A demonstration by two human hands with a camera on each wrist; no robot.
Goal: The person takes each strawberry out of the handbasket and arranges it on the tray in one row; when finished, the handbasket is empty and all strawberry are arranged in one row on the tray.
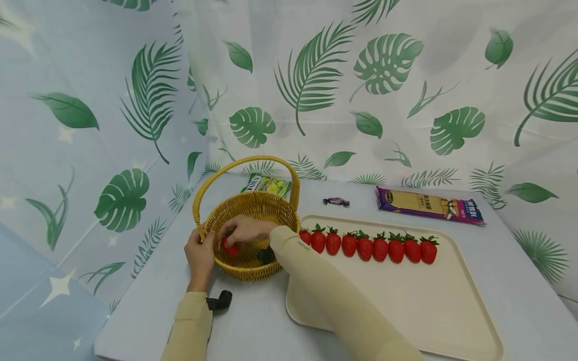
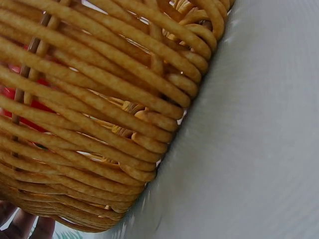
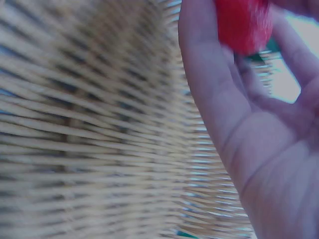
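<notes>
A yellow wicker basket (image 1: 259,274) with a tall arched handle stands on the table. At its left side my left hand (image 1: 200,256) grips the rim near the foot of the handle; in the left wrist view, fingertips (image 2: 44,228) curl at the basket's edge. My right hand (image 1: 247,229) reaches down inside the basket and holds a red strawberry (image 1: 231,247) between thumb and fingers. The right wrist view has that strawberry (image 3: 244,25) at the fingertips, beside the woven wall. Red shows through the weave in the left wrist view.
A cream tray (image 1: 397,306) lies right of the basket, bearing a row of several strawberries (image 1: 365,248) along its far side. Behind are a green snack bag (image 1: 275,186), a small wrapped candy (image 1: 336,201) and a long purple package (image 1: 429,204). A leaf-print curtain closes off the back and left.
</notes>
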